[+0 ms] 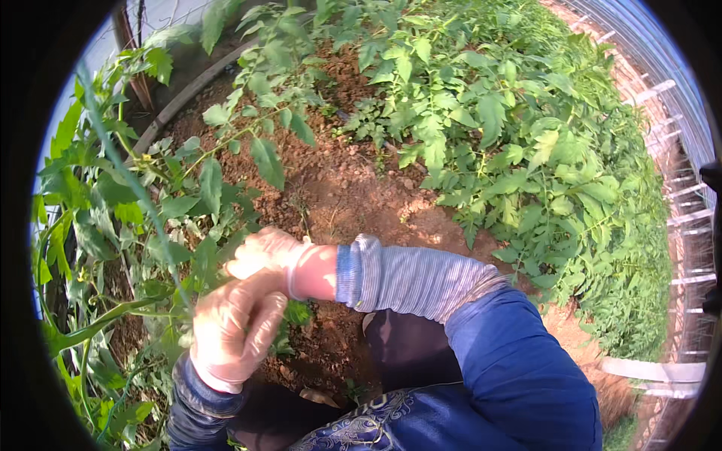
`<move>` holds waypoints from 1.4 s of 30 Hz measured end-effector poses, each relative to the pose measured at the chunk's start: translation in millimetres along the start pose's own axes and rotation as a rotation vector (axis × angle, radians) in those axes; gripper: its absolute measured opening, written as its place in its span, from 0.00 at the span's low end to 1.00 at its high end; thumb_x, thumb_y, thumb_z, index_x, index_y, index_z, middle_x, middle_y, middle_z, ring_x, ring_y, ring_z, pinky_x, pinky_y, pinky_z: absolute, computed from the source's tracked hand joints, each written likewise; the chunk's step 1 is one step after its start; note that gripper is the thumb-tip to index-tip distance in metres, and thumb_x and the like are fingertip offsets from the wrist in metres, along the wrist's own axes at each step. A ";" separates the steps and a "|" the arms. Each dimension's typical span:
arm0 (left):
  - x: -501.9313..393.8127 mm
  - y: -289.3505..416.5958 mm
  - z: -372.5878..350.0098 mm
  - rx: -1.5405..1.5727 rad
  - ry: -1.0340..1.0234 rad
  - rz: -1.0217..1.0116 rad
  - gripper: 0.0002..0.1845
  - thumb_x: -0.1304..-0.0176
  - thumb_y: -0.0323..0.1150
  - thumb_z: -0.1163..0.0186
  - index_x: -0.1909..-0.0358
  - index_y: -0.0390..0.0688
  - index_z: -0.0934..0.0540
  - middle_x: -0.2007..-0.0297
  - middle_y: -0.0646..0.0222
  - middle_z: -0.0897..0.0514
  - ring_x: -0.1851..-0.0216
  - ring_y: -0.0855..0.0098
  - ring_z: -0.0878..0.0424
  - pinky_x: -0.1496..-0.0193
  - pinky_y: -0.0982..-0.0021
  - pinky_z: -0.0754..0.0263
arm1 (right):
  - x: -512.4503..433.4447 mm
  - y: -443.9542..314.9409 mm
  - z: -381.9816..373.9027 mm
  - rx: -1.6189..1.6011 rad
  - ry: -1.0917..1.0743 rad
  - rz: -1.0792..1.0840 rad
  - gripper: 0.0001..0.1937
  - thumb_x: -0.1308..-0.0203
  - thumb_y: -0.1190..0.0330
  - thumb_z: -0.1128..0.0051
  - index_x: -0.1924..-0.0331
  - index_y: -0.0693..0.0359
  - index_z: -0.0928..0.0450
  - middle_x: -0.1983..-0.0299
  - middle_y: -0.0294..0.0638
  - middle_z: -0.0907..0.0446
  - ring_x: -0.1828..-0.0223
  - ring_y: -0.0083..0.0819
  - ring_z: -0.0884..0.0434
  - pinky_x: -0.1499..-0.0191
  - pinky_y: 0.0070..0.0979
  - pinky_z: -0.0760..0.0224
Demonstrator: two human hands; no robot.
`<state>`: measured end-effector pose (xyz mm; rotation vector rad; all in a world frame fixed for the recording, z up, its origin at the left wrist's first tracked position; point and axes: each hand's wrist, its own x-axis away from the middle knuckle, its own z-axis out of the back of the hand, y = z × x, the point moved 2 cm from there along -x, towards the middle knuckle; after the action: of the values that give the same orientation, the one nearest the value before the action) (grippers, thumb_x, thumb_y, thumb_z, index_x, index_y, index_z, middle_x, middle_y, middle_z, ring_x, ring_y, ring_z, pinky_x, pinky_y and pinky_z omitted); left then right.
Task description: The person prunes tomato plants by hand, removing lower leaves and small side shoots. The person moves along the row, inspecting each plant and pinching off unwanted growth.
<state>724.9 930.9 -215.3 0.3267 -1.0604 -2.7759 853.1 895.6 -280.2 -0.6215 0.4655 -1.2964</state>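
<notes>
My left hand [234, 324] wears a thin clear plastic glove, its fingers bent beside the leaves of a staked tomato plant [194, 265]. A blue-green twine [142, 194] slants down from the upper left and disappears behind this hand. From the left a thick green stem [101, 326] reaches towards the same hand. Just beyond it is my right hand [265, 253], also gloved, with the forearm crossing in front of me. Its fingers are curled and washed out by sunlight among the leaves. What either hand grips is hidden.
Reddish-brown soil [350, 197] runs between the plants. A dense row of leafy tomato plants [541, 152] fills the right side. At the upper left a curved edging [180, 104] borders the bed near a wooden post [131, 62]. My knee [412, 349] is close below my right forearm.
</notes>
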 end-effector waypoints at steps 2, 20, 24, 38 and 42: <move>-30.7 -0.5 -4.3 -0.298 0.137 -0.170 0.29 0.55 0.25 0.38 0.45 0.46 0.27 0.57 0.62 0.23 0.55 0.57 0.24 0.49 0.61 0.29 | 10.7 23.1 -5.6 -0.272 0.310 0.121 0.14 0.46 0.65 0.48 0.57 0.60 0.22 0.56 0.40 0.21 0.53 0.38 0.22 0.49 0.29 0.27; -2.8 132.4 -55.8 -0.163 -0.687 0.201 0.16 0.55 0.38 0.36 0.61 0.50 0.17 0.72 0.61 0.16 0.70 0.57 0.17 0.65 0.63 0.24 | 202.1 -120.5 10.5 -0.485 -0.117 -0.399 0.11 0.50 0.65 0.46 0.62 0.58 0.24 0.69 0.48 0.20 0.66 0.51 0.20 0.64 0.41 0.27; 0.2 204.4 -46.3 0.031 -0.526 0.274 0.22 0.60 0.34 0.33 0.56 0.51 0.17 0.72 0.63 0.15 0.70 0.63 0.15 0.65 0.67 0.22 | 254.0 -181.5 38.5 -0.545 0.235 -0.527 0.10 0.51 0.64 0.44 0.66 0.57 0.26 0.73 0.46 0.21 0.68 0.50 0.20 0.65 0.43 0.29; -8.8 445.5 -46.1 -0.144 -1.063 0.136 0.27 0.52 0.33 0.35 0.45 0.48 0.24 0.57 0.59 0.17 0.54 0.59 0.18 0.52 0.66 0.25 | 435.4 -315.9 111.9 -0.560 0.231 -0.630 0.14 0.46 0.61 0.46 0.57 0.57 0.25 0.66 0.46 0.20 0.63 0.48 0.19 0.61 0.42 0.27; -54.7 501.2 -82.5 -0.102 -1.222 0.084 0.36 0.51 0.33 0.34 0.37 0.45 0.34 0.50 0.53 0.21 0.49 0.58 0.21 0.48 0.65 0.27 | 498.5 -291.5 122.6 -0.545 0.361 -0.571 0.18 0.45 0.60 0.45 0.51 0.53 0.25 0.64 0.46 0.19 0.62 0.48 0.19 0.60 0.41 0.27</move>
<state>830.6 520.1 69.4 -1.5418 -0.9822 -2.7948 825.6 385.8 16.3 -1.0279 1.0088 -1.8550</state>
